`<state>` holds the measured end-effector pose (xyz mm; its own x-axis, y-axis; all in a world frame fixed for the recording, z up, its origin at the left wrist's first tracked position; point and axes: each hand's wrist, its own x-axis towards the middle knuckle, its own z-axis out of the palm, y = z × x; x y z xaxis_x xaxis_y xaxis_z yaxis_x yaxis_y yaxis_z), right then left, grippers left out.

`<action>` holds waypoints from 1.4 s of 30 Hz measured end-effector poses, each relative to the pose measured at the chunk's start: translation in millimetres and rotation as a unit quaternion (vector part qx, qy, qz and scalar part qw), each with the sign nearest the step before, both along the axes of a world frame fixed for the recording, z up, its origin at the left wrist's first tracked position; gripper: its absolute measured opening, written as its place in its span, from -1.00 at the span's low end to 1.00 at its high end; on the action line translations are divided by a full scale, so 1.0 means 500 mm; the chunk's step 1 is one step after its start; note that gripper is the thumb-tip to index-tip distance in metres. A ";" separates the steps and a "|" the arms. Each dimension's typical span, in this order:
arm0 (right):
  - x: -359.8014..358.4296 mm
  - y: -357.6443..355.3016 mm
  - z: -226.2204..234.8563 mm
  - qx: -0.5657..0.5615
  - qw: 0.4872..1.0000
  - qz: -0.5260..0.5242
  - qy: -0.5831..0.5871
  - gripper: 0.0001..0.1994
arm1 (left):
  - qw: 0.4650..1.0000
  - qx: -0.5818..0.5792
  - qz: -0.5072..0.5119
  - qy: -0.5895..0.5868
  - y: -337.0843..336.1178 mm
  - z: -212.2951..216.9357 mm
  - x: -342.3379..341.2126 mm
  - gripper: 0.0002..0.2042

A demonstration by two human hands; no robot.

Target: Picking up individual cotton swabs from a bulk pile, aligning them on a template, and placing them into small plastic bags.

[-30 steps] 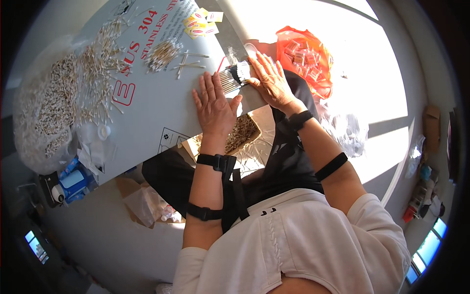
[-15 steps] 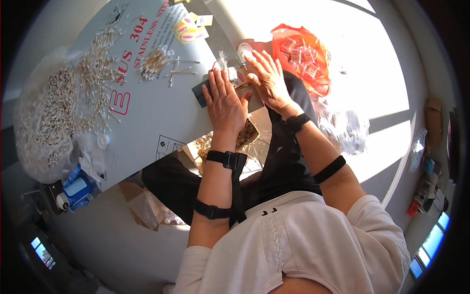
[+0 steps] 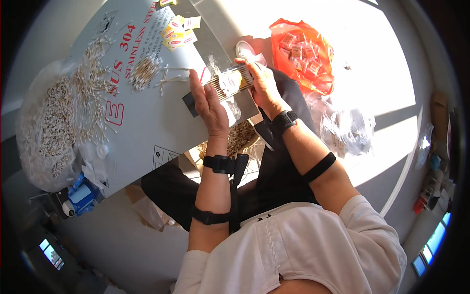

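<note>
Between my hands, at the table's edge, is a clear pack of cotton swabs (image 3: pixel 236 81) with a yellow and white label. My right hand (image 3: pixel 265 85) grips its right end, fingers behind and thumb along the near side. My left hand (image 3: pixel 211 108) is upright at the other end, fingers stretched out and thumb apart, close against the swab tips; whether it bears on them is hard to tell. Under its wrist side a dark flat piece (image 3: pixel 190 104) lies at the table edge. A small pile of loose swabs (image 3: pixel 145 72) lies to the left, a few stray ones beside it.
A big clear bag of swabs (image 3: pixel 56 122) spills across the table (image 3: pixel 142 117) at left. Yellow label cards (image 3: pixel 179 33) lie at the back. To the right sits a red bag of small packs (image 3: pixel 302 56), with clear plastic bags (image 3: pixel 345 130) nearer. Below is a box of swabs (image 3: pixel 240 137).
Both hands lay flat over the pack before. Now my left hand has turned upright, and my right has closed round the right end; the swab pack shows more fully and is tilted.
</note>
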<state>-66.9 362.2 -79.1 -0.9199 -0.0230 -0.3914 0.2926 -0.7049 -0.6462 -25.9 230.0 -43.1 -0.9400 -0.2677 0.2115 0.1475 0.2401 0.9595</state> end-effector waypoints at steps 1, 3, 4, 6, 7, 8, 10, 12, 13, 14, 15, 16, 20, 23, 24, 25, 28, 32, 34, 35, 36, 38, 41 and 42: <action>0.001 0.000 0.001 0.022 1.000 -0.003 0.007 -0.69 | 1.000 -0.001 -0.001 -0.001 0.005 -0.001 -0.003 -0.46; 0.007 -0.006 0.014 0.032 0.999 -0.004 0.011 -0.70 | 0.998 0.059 -0.004 -0.002 0.008 -0.003 -0.006 -0.46; 0.008 -0.009 0.020 0.044 0.999 -0.005 0.015 -0.70 | 0.998 0.058 -0.004 -0.003 0.012 -0.005 -0.007 -0.46; 0.009 -0.008 0.016 0.071 0.997 -0.002 0.010 -0.69 | 0.989 0.146 0.001 0.006 0.034 -0.007 -0.013 -0.34; 0.009 -0.008 0.014 0.098 0.995 0.003 0.005 -0.69 | 0.989 0.146 0.001 0.006 0.044 -0.007 -0.014 -0.34; 0.009 -0.010 0.012 0.098 0.995 0.003 0.004 -0.69 | 0.992 0.129 0.001 -0.003 0.054 -0.006 -0.015 -0.33; 0.008 -0.017 0.010 0.124 0.990 -0.018 0.058 -0.68 | 0.994 0.112 0.003 -0.012 0.065 -0.001 -0.016 -0.32; 0.009 -0.016 0.012 0.129 0.990 -0.015 0.058 -0.67 | 0.992 0.125 0.004 -0.024 0.069 0.005 -0.016 -0.31; 0.009 -0.017 0.014 0.134 0.989 -0.012 0.058 -0.66 | 0.992 0.125 0.005 -0.024 0.069 0.009 -0.017 -0.31; 0.009 -0.017 0.013 0.134 0.989 -0.011 0.058 -0.66 | 0.991 0.133 -0.007 -0.023 0.068 0.008 -0.016 -0.31; 0.009 -0.017 0.012 0.145 0.988 -0.013 0.056 -0.65 | 0.990 0.141 -0.019 -0.022 0.066 0.009 -0.016 -0.30; 0.009 -0.016 0.012 0.156 0.986 -0.014 0.055 -0.64 | 0.990 0.141 -0.017 -0.022 0.062 0.009 -0.017 -0.30; 0.009 -0.002 0.006 0.134 0.990 0.025 0.039 -0.62 | 0.965 0.258 -0.046 0.003 0.044 0.002 -0.018 -0.34; 0.013 -0.004 0.021 -0.067 0.989 -0.063 -0.112 -0.60 | 0.955 0.294 -0.025 0.024 0.035 0.001 -0.016 -0.31; 0.018 0.004 0.011 -0.065 0.990 -0.064 -0.110 -0.60 | 0.953 0.301 -0.030 0.023 0.037 0.002 -0.017 -0.30; 0.024 0.012 0.002 -0.042 0.993 -0.050 -0.099 -0.63 | 0.953 0.302 -0.031 0.014 0.042 0.003 -0.019 -0.27; 0.034 0.012 0.008 -0.002 0.998 -0.011 -0.062 -0.72 | 0.953 0.300 -0.049 -0.005 0.037 0.002 -0.015 -0.24; 0.038 -0.002 0.019 0.073 0.994 -0.029 -0.069 -0.79 | 0.933 0.353 -0.062 -0.030 0.036 0.009 -0.011 -0.23; 0.037 -0.002 0.018 0.073 0.995 -0.028 -0.059 -0.80 | 0.938 0.341 -0.059 -0.026 0.033 0.011 -0.010 -0.25; 0.038 -0.001 0.019 0.079 0.995 -0.024 -0.060 -0.78 | 0.943 0.327 -0.056 -0.019 0.032 0.012 -0.009 -0.25; 0.040 0.001 0.020 0.085 0.994 -0.020 -0.061 -0.77 | 0.948 0.312 -0.053 -0.011 0.028 0.013 -0.007 -0.24; 0.043 0.015 0.031 0.039 0.998 0.006 -0.042 -0.73 | 0.958 0.285 -0.031 -0.009 0.014 0.012 0.001 -0.33; 0.044 0.017 0.024 0.043 0.999 0.006 -0.019 -0.75 | 0.977 0.213 0.029 0.003 -0.013 0.000 0.010 -0.60; 0.045 0.020 0.017 0.046 0.999 -0.002 -0.016 -0.76 | 0.977 0.213 0.030 0.003 -0.028 -0.007 0.012 -0.60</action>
<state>-44.6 372.3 -70.6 -0.9071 0.0176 -0.4205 0.3112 -0.6447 -0.6982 -20.0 216.2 -46.8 -0.9190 -0.3873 0.0743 0.1511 -0.1719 0.9735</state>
